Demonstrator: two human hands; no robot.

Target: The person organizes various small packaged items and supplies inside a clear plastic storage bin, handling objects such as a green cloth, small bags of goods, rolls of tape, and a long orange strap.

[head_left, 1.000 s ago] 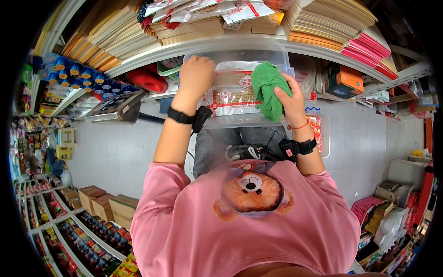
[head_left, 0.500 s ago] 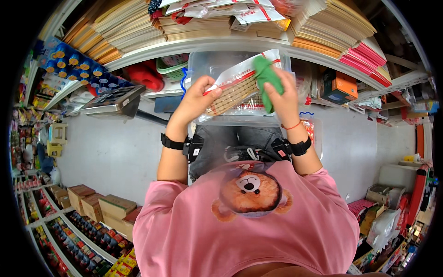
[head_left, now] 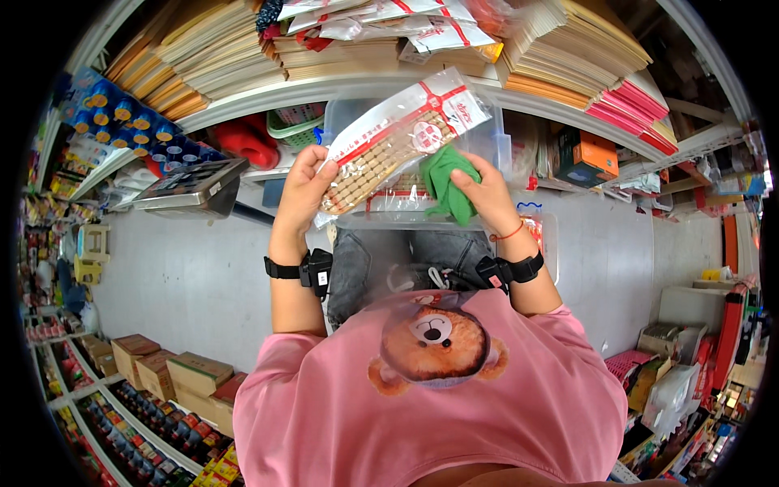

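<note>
In my left hand, a flat clear-and-white plastic packet with red bands is pinched at its lower left end. Through its clear part shows a tan piece with a beaded grid pattern and a rounded end. My right hand grips a crumpled green cloth, which lies against the packet's lower right edge. Both are held over a clear plastic bin in front of my lap. Beneath them, partly hidden, more clear packets with red print lie in the bin.
Shelves with paper stacks and white-and-red packets run along the far side. A scale stands left of the bin, an orange-and-black box to the right. Cardboard boxes and bottle shelves fill the near left.
The packet has moved left and turned to show more of its printed face. The green cloth has come down from its upper right corner to the lower right edge, with my right hand.
</note>
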